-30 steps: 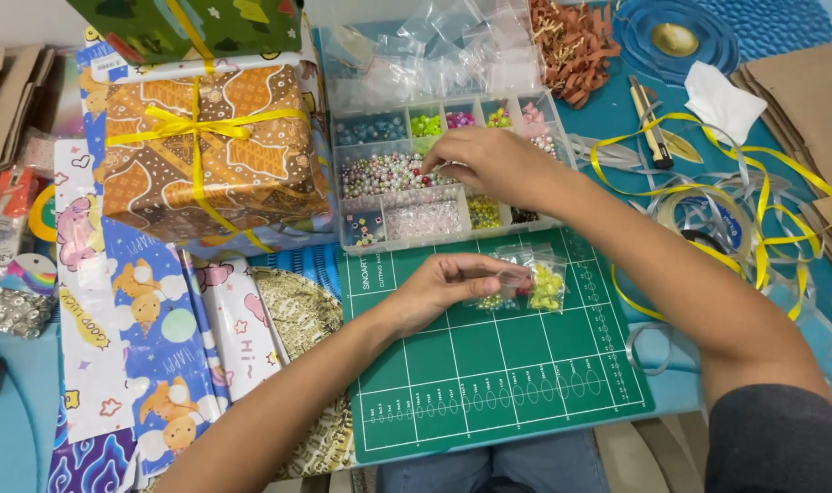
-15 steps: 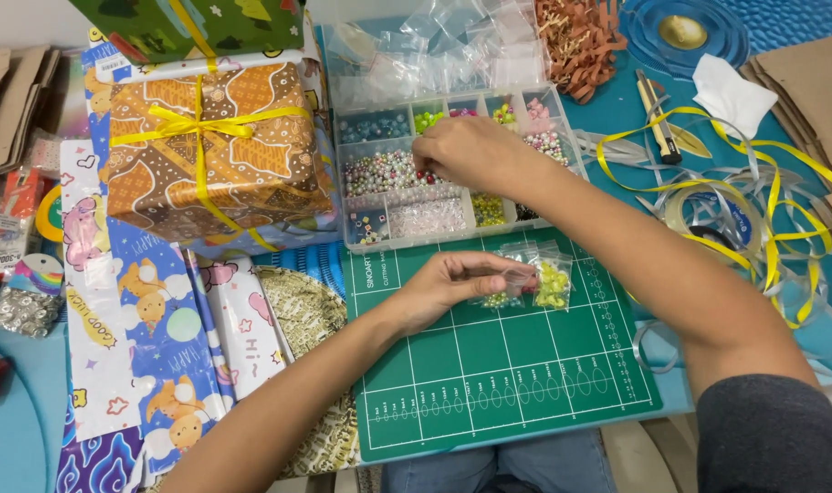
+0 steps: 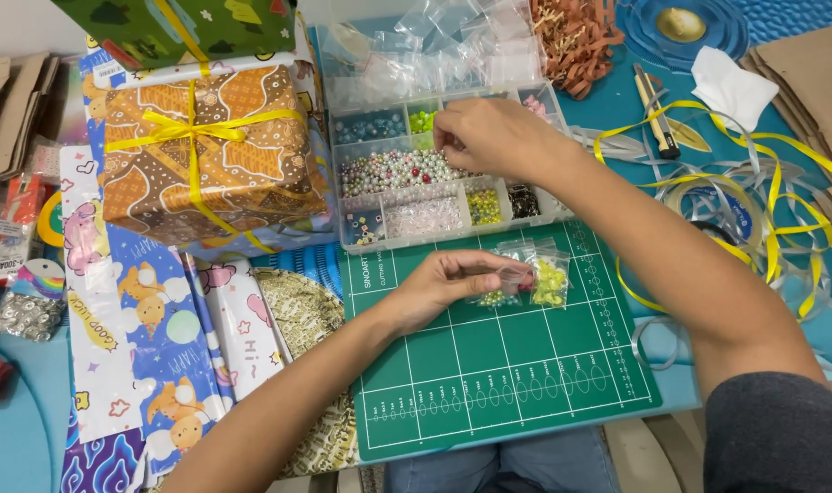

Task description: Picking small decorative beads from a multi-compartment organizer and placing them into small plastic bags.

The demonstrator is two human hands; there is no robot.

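Clear bead box (image 3: 379, 187) long axis left-right, right hand (image 3: 493, 137) inside, left hand (image 3: 452, 283)

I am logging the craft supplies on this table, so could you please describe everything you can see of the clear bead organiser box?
The bead organiser box is a clear plastic tray split into compartments, lying flat above the green cutting mat and beside the wrapped gift. Its compartments hold blue, green, pink, mixed pearl-like, yellow, black and clear beads. Small clear bags are piled at its far side. The right hand reaches into an upper compartment, fingertips pinched; the left hand stays off it, holding small bags on the mat.
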